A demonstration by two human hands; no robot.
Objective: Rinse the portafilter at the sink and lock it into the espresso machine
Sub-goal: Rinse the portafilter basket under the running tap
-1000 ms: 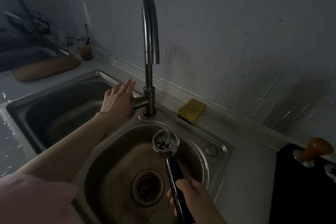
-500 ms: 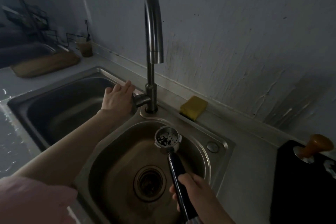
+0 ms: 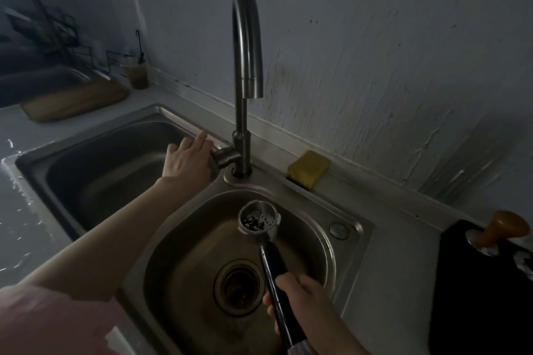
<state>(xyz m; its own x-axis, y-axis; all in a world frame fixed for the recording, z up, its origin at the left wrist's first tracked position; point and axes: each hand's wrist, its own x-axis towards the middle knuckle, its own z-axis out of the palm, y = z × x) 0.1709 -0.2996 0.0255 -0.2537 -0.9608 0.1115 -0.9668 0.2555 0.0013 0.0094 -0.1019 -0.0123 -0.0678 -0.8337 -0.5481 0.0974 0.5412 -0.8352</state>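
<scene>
My right hand (image 3: pixel 300 300) grips the black handle of the portafilter (image 3: pixel 259 220). Its round metal basket faces up over the right sink basin (image 3: pixel 184 262), below the spout, with dark coffee bits inside. The tall curved steel faucet (image 3: pixel 245 66) rises behind the basin; no water shows from the spout. My left hand (image 3: pixel 187 158) rests on the faucet's side lever (image 3: pixel 223 157), fingers curled over it. The espresso machine is out of view.
A second, deeper basin (image 3: pixel 115 170) lies to the left. A yellow sponge (image 3: pixel 308 168) sits on the ledge behind the sink. At right, a wooden-handled tamper (image 3: pixel 496 232) stands on a black mat (image 3: pixel 473 297). A wooden board (image 3: pixel 72 101) and a cup (image 3: pixel 138 73) are at far left.
My left hand has dropped from open above the lever to closed onto it. The portafilter has stayed under the spout, with the view shifting slightly.
</scene>
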